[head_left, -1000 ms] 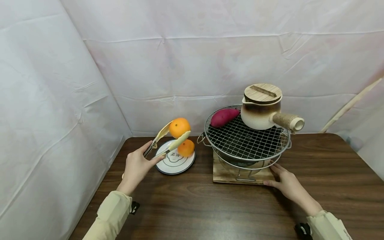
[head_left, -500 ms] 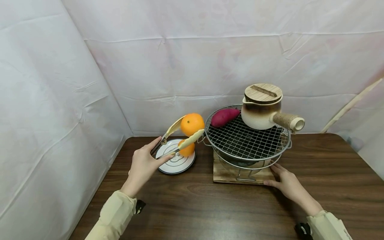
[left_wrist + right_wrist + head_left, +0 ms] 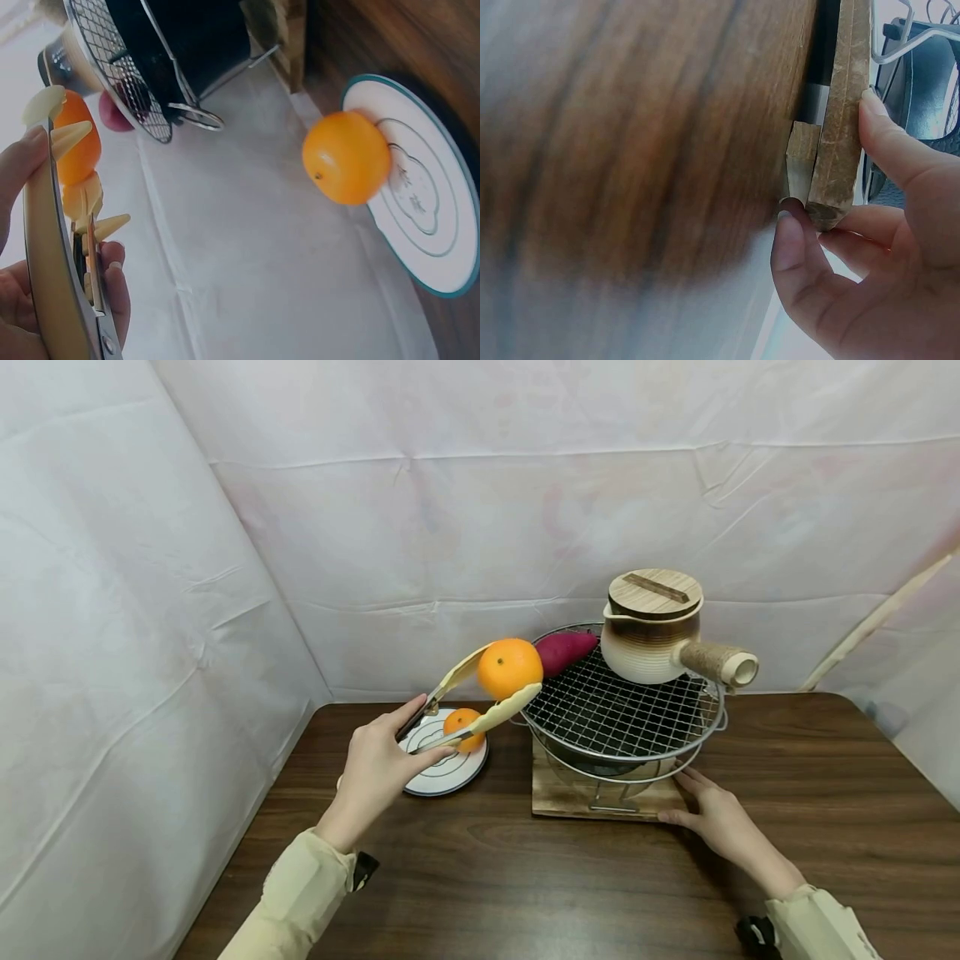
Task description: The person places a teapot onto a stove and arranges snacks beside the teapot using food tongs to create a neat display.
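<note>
My left hand grips a pair of tongs with cream-coloured tips. Between those tips is an orange, raised at the left rim of the round grill and overlapping a purple sweet potato in the head view. Below the tongs, a second orange sits on a white plate with a dark rim line. My right hand pinches the near right corner of the wooden board under the grill, with digits on both its faces.
The grill's wire mesh carries the sweet potato and a lidded clay pot, whose rope-wrapped handle juts out past the right rim. A wire side loop sticks out at the grill's left. White cloth hangs behind the brown table.
My left hand has carried the tongs and the orange rightward, from above the plate to the grill's left edge. My right hand has stayed at the board's corner.
</note>
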The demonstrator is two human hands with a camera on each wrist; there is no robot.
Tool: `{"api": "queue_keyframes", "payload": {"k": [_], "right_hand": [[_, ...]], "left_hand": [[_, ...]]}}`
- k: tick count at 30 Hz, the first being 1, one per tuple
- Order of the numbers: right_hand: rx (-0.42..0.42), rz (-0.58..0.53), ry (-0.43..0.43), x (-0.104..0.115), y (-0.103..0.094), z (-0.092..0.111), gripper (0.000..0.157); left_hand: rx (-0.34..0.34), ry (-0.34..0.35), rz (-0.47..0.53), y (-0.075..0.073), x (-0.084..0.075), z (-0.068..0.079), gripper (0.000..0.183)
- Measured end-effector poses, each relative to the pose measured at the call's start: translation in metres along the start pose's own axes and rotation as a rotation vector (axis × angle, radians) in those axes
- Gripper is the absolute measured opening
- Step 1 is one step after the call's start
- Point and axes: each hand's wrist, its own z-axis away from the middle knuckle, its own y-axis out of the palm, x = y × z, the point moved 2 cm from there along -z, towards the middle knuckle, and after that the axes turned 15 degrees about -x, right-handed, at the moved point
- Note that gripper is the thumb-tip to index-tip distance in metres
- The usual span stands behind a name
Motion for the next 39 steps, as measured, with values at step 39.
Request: {"api": "queue_keyframes", "payload": {"k": [39], "right_hand": [[-0.024, 0.005, -0.013, 0.000, 0.000, -0.001, 0.086]], "left_hand": [[0.159, 0.134, -0.009, 0.039, -0.058, -0.014, 0.077]]}}
